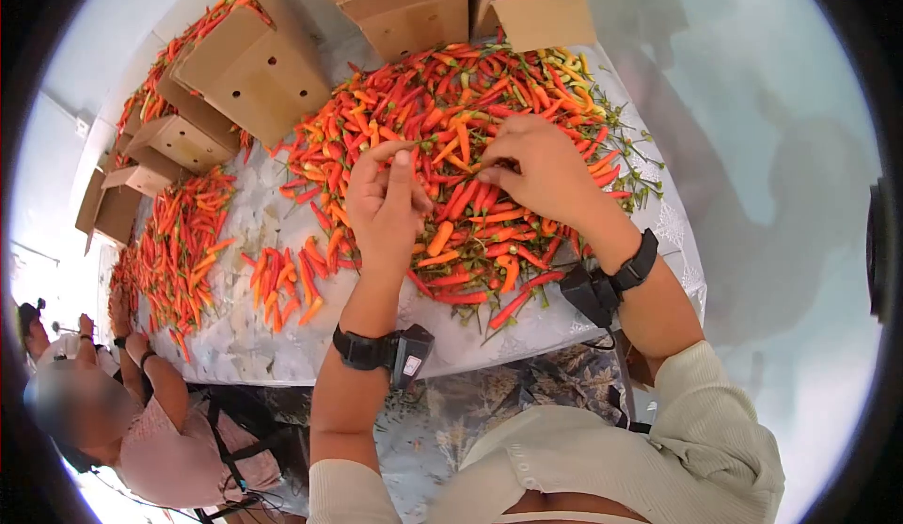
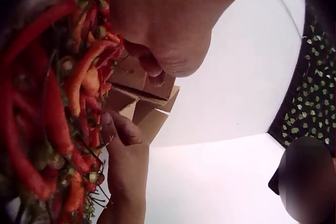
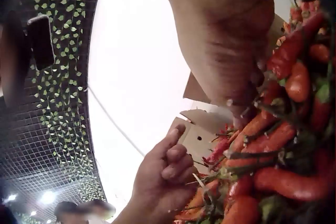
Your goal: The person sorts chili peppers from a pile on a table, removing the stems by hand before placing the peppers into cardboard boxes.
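One white-covered table (image 1: 259, 218) fills the middle of the frame, and I lean in over its near edge. Two main heaps of red and orange peppers lie on it: the large heap (image 1: 461, 218) under my hands, from centre to upper right, and a smaller heap (image 1: 183, 242) at the left. Between them is one loose cluster (image 1: 282, 284) of peppers, too overlapped to count exactly. At least five cardboard boxes (image 1: 249, 68) stand along the upper left and top; several hold peppers. Two other people are at the lower left, the nearer person (image 1: 193, 449) in a pink top.

Both my forearms reach up from the bottom, one dark wrist camera strapped on each. The left runs nearly straight up; the right slants up and inward from the lower right.

My left hand (image 1: 386, 209) is just above the large heap, turned with the thumb up, forefinger reaching toward the thumb tip, the other fingers bent. The gap there is narrow; I cannot tell whether anything thin is between them. My right hand (image 1: 541, 166) bends down at the peppers, thumb and fingers close together; its grip is hidden. Green stems (image 1: 640, 185) lie at the heap's right edge.
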`<action>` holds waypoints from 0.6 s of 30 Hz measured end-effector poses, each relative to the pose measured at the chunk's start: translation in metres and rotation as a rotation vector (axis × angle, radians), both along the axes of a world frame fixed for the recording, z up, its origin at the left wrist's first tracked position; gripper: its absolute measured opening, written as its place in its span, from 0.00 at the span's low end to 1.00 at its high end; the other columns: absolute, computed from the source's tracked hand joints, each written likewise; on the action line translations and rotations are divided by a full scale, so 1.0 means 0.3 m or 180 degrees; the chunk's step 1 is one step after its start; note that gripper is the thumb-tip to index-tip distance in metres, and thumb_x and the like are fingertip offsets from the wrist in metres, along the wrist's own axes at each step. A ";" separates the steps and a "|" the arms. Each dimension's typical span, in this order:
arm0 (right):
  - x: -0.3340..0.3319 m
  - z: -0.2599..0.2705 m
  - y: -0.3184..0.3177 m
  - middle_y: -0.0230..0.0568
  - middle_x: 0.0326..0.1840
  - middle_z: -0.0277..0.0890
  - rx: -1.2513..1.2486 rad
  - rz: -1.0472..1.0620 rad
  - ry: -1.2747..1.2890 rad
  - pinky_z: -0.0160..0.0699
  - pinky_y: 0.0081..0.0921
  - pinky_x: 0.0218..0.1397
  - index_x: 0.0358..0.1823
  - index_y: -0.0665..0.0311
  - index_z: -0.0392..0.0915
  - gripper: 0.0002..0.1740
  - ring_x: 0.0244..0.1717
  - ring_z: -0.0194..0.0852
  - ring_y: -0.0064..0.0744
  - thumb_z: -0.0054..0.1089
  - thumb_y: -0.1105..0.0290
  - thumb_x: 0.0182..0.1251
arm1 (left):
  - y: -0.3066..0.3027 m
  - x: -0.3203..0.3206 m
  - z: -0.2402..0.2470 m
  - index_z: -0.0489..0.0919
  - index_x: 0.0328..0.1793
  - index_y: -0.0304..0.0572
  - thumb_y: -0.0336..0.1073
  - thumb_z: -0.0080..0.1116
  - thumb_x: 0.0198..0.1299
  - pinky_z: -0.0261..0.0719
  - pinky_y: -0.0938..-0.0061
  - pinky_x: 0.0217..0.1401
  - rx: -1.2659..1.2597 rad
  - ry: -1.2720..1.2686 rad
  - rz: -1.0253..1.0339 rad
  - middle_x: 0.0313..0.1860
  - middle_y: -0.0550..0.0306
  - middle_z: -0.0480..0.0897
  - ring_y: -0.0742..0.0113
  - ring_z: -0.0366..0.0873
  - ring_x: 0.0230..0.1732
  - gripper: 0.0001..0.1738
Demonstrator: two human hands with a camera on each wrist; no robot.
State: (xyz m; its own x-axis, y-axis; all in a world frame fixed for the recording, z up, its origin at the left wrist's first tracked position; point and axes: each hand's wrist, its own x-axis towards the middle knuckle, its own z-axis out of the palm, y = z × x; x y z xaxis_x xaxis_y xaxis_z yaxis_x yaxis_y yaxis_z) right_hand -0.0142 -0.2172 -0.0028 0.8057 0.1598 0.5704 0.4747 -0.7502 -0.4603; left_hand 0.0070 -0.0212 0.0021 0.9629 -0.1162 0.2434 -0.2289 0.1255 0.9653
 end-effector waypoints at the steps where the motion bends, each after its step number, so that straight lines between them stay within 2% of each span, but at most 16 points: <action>1: -0.002 0.013 0.000 0.42 0.26 0.71 0.0166 -0.0112 0.0058 0.72 0.36 0.39 0.28 0.64 0.80 0.09 0.35 0.73 0.44 0.67 0.67 0.50 | -0.003 0.001 -0.004 0.75 0.49 0.38 0.37 0.50 0.68 0.56 0.86 0.11 -0.0062 0.0084 -0.0062 0.14 0.63 0.73 0.82 0.61 0.08 0.11; 5: 0.000 0.032 0.005 0.43 0.28 0.73 0.1091 -0.0420 0.0428 0.71 0.34 0.38 0.30 0.66 0.77 0.08 0.33 0.73 0.42 0.65 0.69 0.54 | 0.000 0.001 -0.007 0.75 0.49 0.38 0.37 0.51 0.68 0.55 0.86 0.10 -0.0210 0.0294 -0.0362 0.14 0.62 0.73 0.82 0.60 0.08 0.11; 8: 0.002 0.028 0.004 0.43 0.29 0.73 0.0861 -0.0269 0.0526 0.71 0.34 0.37 0.31 0.66 0.76 0.08 0.32 0.73 0.42 0.63 0.70 0.57 | 0.010 0.007 -0.006 0.74 0.48 0.38 0.38 0.51 0.68 0.59 0.86 0.12 -0.0250 0.0327 -0.0555 0.17 0.60 0.75 0.81 0.63 0.10 0.11; 11: 0.009 0.016 0.016 0.43 0.29 0.74 0.0907 -0.0327 0.0000 0.72 0.34 0.38 0.32 0.66 0.76 0.07 0.33 0.74 0.42 0.63 0.71 0.57 | 0.011 0.014 -0.007 0.75 0.47 0.37 0.38 0.51 0.68 0.59 0.86 0.12 -0.0282 0.0327 -0.0372 0.17 0.60 0.75 0.81 0.63 0.10 0.11; 14: 0.000 0.033 0.024 0.43 0.30 0.73 0.1100 -0.0618 0.0235 0.72 0.34 0.40 0.32 0.65 0.77 0.08 0.35 0.74 0.42 0.64 0.69 0.56 | 0.014 0.023 -0.013 0.76 0.46 0.37 0.35 0.50 0.68 0.58 0.87 0.12 -0.0513 0.0374 -0.0261 0.17 0.61 0.75 0.81 0.63 0.10 0.10; 17: -0.014 0.035 0.005 0.43 0.31 0.73 -0.0026 -0.0344 0.0108 0.73 0.35 0.40 0.33 0.64 0.78 0.09 0.36 0.74 0.44 0.65 0.67 0.54 | 0.016 0.032 -0.022 0.76 0.45 0.36 0.36 0.50 0.68 0.59 0.87 0.12 -0.0538 0.0309 -0.0224 0.18 0.61 0.75 0.81 0.64 0.10 0.10; 18: -0.011 0.021 0.006 0.43 0.30 0.73 -0.0090 -0.0297 0.0095 0.73 0.35 0.40 0.33 0.64 0.78 0.10 0.35 0.74 0.44 0.66 0.66 0.54 | 0.017 0.032 -0.023 0.76 0.45 0.36 0.36 0.51 0.68 0.59 0.88 0.12 -0.0544 0.0303 -0.0252 0.18 0.61 0.76 0.81 0.64 0.10 0.10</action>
State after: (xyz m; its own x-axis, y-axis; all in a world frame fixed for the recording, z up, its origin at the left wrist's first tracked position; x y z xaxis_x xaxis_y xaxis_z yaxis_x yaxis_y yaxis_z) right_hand -0.0175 -0.2155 0.0034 0.8343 0.0989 0.5423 0.3885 -0.8034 -0.4512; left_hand 0.0167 -0.0161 -0.0048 0.9720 -0.1572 0.1745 -0.1206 0.3034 0.9452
